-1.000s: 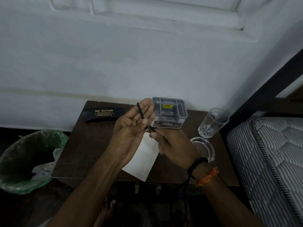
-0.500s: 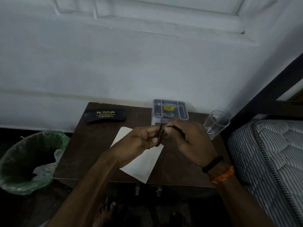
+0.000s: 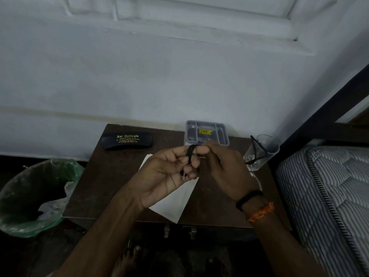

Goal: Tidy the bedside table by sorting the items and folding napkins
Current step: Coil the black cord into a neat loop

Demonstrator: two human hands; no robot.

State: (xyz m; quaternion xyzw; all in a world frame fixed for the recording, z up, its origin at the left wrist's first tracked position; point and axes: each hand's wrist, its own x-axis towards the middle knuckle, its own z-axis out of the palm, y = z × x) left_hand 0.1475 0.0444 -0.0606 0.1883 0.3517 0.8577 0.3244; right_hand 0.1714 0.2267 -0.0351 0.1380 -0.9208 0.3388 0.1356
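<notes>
head view: i have both hands up over the surface [image 3: 95, 188], winding a thin black cord [image 3: 189, 155]. my left hand [image 3: 169, 172] has its fingers curled round the gathered coil, with a small metal tip poking out below them. my right hand [image 3: 221, 166] pinches the cord at the top of the coil, and the free length trails right, looping in front of the glass [image 3: 265, 150]. i think the tip is a plug, but the light is too dim to be sure.

to do this well i'd keep the left grip steady, lay each turn beside the last with the right, and draw the slack in slowly so the loose loop does not catch the glass and tip it. once wound, the grey tray [image 3: 206, 132] behind looks like the place for it.

the napkin [image 3: 175, 204] lies flat under my hands, not yet folded, and the case [image 3: 127, 137] sits at the back left.

against a second ago: my left palm was open then with the cord laid along the fingers, and now it is closed round it. the hands have met, and the slack has swung out to the glass.
</notes>
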